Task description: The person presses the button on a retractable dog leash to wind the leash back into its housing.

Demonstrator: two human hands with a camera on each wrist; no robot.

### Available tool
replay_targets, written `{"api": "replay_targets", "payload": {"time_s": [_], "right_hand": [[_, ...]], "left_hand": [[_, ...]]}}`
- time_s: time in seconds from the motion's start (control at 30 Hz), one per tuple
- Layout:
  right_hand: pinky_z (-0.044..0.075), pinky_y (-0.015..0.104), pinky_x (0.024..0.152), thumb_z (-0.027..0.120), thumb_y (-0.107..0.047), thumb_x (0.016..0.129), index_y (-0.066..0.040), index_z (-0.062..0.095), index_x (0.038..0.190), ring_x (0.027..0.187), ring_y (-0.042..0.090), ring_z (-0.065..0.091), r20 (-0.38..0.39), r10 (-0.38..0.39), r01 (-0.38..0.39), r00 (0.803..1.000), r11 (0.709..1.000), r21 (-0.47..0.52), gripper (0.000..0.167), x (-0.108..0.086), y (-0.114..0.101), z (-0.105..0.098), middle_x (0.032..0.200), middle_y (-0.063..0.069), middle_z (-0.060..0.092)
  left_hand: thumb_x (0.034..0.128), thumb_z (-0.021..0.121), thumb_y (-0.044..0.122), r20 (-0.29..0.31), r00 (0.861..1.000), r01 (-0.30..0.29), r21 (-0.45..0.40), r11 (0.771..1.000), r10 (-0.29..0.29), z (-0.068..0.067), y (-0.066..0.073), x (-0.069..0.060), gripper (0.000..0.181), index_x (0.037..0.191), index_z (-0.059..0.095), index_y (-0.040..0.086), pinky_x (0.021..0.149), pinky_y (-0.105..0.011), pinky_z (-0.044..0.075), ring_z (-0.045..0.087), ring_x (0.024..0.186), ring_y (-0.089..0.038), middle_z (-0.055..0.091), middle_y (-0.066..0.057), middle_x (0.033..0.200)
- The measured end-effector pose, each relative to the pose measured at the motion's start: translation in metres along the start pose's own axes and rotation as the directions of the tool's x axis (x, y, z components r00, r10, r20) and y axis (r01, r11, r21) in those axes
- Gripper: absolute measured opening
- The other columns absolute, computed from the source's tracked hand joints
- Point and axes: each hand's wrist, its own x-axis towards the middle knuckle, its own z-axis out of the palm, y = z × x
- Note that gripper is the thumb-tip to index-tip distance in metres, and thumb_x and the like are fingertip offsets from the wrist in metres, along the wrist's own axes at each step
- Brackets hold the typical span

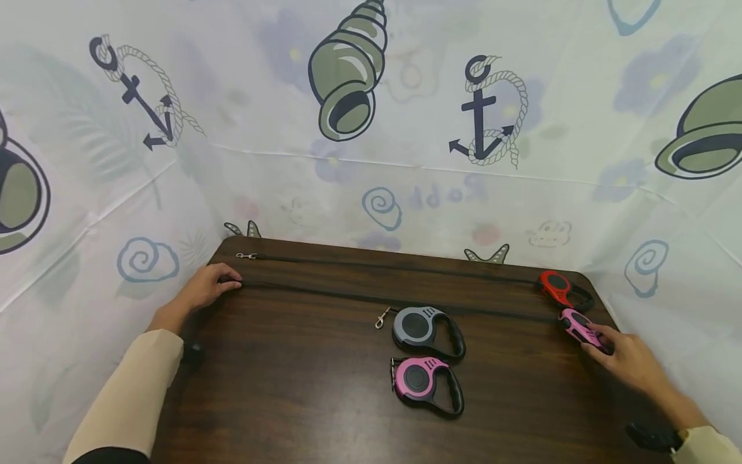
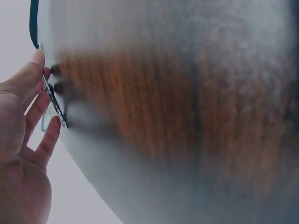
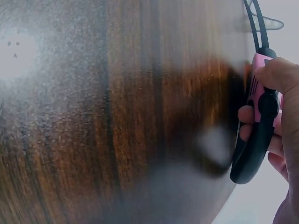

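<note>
At the right side of the table, my right hand (image 1: 626,357) grips a pink and black retractable leash (image 3: 264,102). Its black cord (image 1: 348,294) stretches across the table to my left hand (image 1: 205,287) at the far left. In the left wrist view, thumb and fingertips pinch the cord's end by a metal clip (image 2: 55,100). Behind it lies a red retractable leash (image 1: 556,288), its cord drawn out leftward to another metal clip (image 1: 246,256). A grey retractable leash (image 1: 414,327) and a second pink one (image 1: 417,380) lie near the middle, between the hands.
The dark wooden table (image 1: 290,399) has rounded far corners. White cloth (image 1: 261,180) printed with shells and anchors hangs behind it and along both sides. A small metal clip (image 1: 380,319) lies beside the grey leash.
</note>
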Motion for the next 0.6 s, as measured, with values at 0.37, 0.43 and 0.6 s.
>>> {"api": "replay_targets", "payload": {"time_s": [0.37,0.43,0.6], "right_hand": [[0.028,0.022,0.054,0.082,-0.008,0.090,0.001,0.074,0.115,0.062,-0.002,0.038,-0.094,0.046,-0.031,0.995,0.987,0.158,0.028,0.004,0.003,-0.004,0.075,-0.003,0.060],[0.028,0.022,0.055,0.080,-0.009,0.092,0.001,0.075,0.116,0.063,0.000,0.040,-0.085,0.074,-0.059,0.994,0.985,0.163,0.026,0.005,0.002,-0.008,0.076,0.001,0.061],[0.029,0.020,0.061,0.079,-0.018,0.096,-0.002,0.076,0.118,0.068,0.006,0.042,-0.052,0.169,-0.159,0.984,0.974,0.161,0.028,0.008,0.001,-0.016,0.088,0.017,0.071]], "left_hand": [[0.0913,0.080,0.001,-0.008,1.000,-0.020,-0.001,1.000,0.020,-0.016,0.016,0.003,0.007,0.098,0.078,0.002,0.077,-0.045,0.056,0.071,0.082,-0.023,0.079,-0.010,0.091],[0.0905,0.081,0.000,-0.016,0.999,-0.050,0.008,0.999,0.050,-0.018,0.018,0.004,0.008,0.099,0.078,0.001,0.075,-0.043,0.058,0.072,0.081,-0.021,0.079,-0.010,0.091],[0.0881,0.082,-0.003,-0.036,0.993,-0.107,0.036,0.994,0.109,-0.028,0.025,0.004,0.010,0.097,0.080,0.001,0.072,-0.044,0.059,0.073,0.079,-0.023,0.079,-0.010,0.090]]}}
